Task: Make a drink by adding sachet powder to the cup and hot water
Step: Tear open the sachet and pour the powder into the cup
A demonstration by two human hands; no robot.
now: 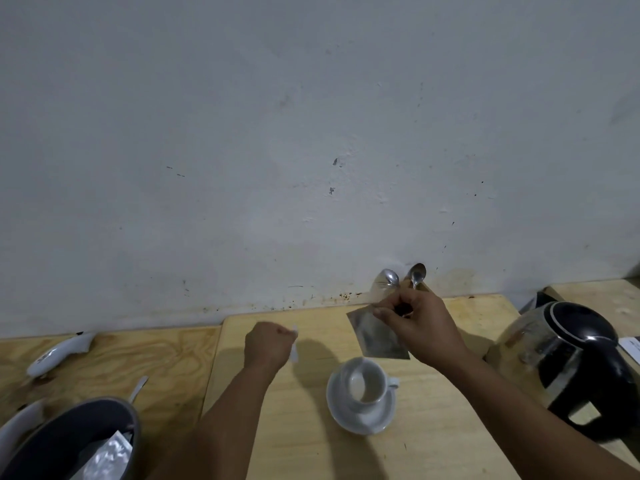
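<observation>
Bowl (62, 441): a dark bowl is seen at the near left corner of the counter (433, 452); silver sachets (107, 457) are held inside it.
Cup (365, 381): a white cup is set on a white saucer (360, 415) near the middle of the counter; it is tilted by the wide lens, and its contents cannot be told.
Kettle (571, 365): a glass kettle with black lid and handle is placed at the right, well apart from the cup.
Left hand (268, 346): the grip is closed on a small white torn strip (294, 342), held left of and beyond the cup.
Right hand (415, 323): the grip is closed on the top edge of a silver sachet (375, 336), which is hung above the counter just beyond the cup.
Spoons (403, 278): two metal spoons are seen upright by the wall (311, 133), behind the right hand.
</observation>
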